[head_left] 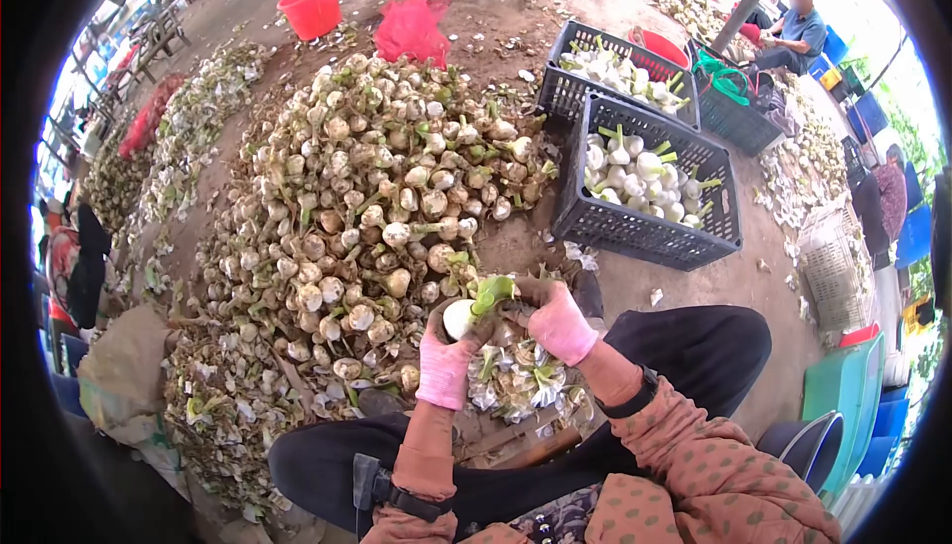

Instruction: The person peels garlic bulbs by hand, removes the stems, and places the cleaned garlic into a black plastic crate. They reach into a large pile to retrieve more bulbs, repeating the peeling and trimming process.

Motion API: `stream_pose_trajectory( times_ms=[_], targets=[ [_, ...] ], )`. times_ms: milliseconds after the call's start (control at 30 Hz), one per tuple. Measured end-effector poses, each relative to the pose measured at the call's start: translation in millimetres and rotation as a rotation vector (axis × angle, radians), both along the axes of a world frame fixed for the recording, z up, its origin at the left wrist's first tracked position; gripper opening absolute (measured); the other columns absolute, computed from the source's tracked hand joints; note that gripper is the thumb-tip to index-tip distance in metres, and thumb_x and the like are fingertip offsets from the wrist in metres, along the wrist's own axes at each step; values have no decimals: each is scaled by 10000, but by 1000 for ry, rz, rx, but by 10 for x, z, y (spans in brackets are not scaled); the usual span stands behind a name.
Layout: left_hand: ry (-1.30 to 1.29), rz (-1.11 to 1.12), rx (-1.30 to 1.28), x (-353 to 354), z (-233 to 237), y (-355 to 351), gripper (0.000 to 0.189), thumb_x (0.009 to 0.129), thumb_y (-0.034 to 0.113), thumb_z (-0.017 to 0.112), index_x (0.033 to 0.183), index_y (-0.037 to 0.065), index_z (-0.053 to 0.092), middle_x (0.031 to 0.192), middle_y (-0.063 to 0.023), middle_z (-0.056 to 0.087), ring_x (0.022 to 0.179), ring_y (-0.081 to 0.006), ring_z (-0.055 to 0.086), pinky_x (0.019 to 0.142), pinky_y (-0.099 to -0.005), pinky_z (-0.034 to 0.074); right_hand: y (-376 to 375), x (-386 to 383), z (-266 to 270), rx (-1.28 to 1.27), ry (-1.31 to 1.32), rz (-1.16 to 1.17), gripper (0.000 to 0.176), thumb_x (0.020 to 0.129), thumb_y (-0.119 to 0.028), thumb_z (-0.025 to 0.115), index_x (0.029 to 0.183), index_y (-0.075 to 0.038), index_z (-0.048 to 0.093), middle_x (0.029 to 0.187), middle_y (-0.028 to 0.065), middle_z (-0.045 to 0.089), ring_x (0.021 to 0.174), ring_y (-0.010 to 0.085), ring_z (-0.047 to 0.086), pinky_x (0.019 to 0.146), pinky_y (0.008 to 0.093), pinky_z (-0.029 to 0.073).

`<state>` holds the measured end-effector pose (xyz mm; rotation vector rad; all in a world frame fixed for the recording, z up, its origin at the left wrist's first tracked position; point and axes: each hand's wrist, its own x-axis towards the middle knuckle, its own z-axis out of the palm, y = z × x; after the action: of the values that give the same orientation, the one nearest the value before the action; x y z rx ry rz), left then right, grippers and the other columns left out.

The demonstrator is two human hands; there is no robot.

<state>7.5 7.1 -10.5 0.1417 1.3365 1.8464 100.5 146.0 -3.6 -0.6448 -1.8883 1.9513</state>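
My left hand (pixel 447 351), in a pink glove with dark, dirty fingers, is closed around a garlic bulb (pixel 459 319). The bulb is smooth and white, with a green stalk (pixel 489 296) pointing up and to the right. My right hand (pixel 557 318), gloved the same way, has its fingers pinched at the upper end of that stalk; its fingertips are partly hidden. Just beyond my hands lies a big heap of unpeeled garlic bulbs (pixel 367 177), brownish with short stalks. Peeled skins and leaves (pixel 521 380) lie on the ground below my hands.
A black crate (pixel 650 241) of white bulbs stands ahead to the right, with another crate (pixel 567 88) behind it. A red bucket (pixel 310 8) and a red net bag (pixel 413 32) sit beyond the heap. Another person (pixel 801 33) sits at the far right.
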Motion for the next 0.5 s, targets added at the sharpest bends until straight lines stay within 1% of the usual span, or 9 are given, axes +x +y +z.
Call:
stream_pose_trajectory(
  times_ms=[67,133,167,267,333,400,433,467,500],
  targets=[
    [-201,-49,140,-16,16,-29,521,747,-23,718,1212,5,485,1112,-104,596,992,-183,604,870,-308,521,85,-27,58,-60,-111,-11,252,831,-29,657,1071,40,623,989,96,685,880,114,620,797,249,488],
    [-121,-181,210,-13,-11,-51,629,699,-16,741,1264,1,464,1131,-76,597,1029,-178,591,909,-305,495,155,-46,107,-61,-192,-132,244,805,30,625,1049,39,634,971,85,686,864,122,622,783,263,493],
    [-85,-193,178,26,-14,-55,629,697,-12,747,1264,11,476,1133,-74,599,1031,-180,590,916,-317,492,231,-54,-128,112,-53,-174,254,774,46,578,1022,59,634,917,117,693,828,165,642,751,288,499],
    [-63,-244,157,84,-15,-35,690,673,3,783,1288,29,472,1142,-60,598,1033,-169,581,925,-319,480,340,-123,-422,359,-136,-185,287,741,28,542,1008,34,647,904,175,687,849,226,661,776,306,498],
    [42,-242,105,121,65,-24,729,663,-10,790,1307,34,451,1138,-60,597,1027,-165,582,921,-311,483,463,-87,-508,334,-275,-233,303,723,8,533,999,-6,657,940,204,672,909,274,661,830,309,489],
    [90,-255,161,75,99,-2,719,663,-17,792,1293,31,449,1136,-64,596,1025,-157,582,918,-303,484,552,-44,-432,405,-630,-154,349,690,31,516,994,-39,671,945,177,676,938,278,653,873,316,483],
    [105,-236,113,72,41,-16,652,694,3,782,1262,19,463,1129,-67,597,1025,-149,578,919,-297,474,551,64,-529,566,-574,-78,383,691,19,573,1056,-54,661,1012,148,669,986,293,630,909,327,471],
    [112,-226,64,100,-22,-38,586,726,23,772,1232,8,477,1121,-70,598,1024,-140,574,920,-292,464,505,129,-419,561,-587,-71,383,691,19,573,1056,-54,661,1012,148,669,986,293,630,909,327,471],
    [130,-207,70,90,-63,-17,538,730,19,765,1194,9,494,1107,-74,600,1013,-142,575,914,-286,466,508,180,-271,557,-418,38,414,695,19,603,1101,-53,645,1074,135,654,1020,276,617,930,321,459]
  ],
)
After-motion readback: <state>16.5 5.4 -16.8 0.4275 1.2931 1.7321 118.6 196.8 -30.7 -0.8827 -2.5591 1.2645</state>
